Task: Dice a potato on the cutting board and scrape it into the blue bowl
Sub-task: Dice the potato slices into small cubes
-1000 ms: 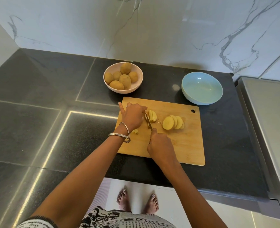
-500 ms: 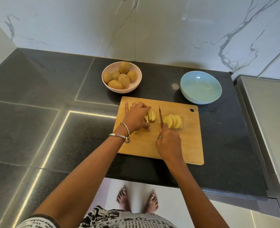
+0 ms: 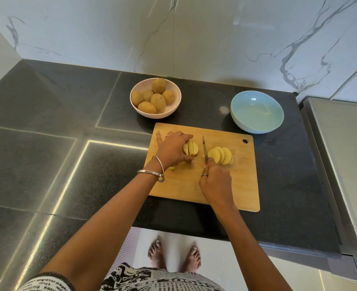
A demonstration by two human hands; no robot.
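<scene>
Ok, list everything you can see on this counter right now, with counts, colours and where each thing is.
cutting board: one, light wood, counter centre
sliced potato rounds: one fanned pile, pale yellow, right of the knife
potato piece: one, partly cut, under the left hand
knife: one, steel blade, between the two potato groups
blue bowl: one, light blue, behind the board, right
pink bowl: one, behind the board, left
whole potatoes: six, brown, in the pink bowl
left hand: holds the potato piece
right hand: grips the knife
</scene>
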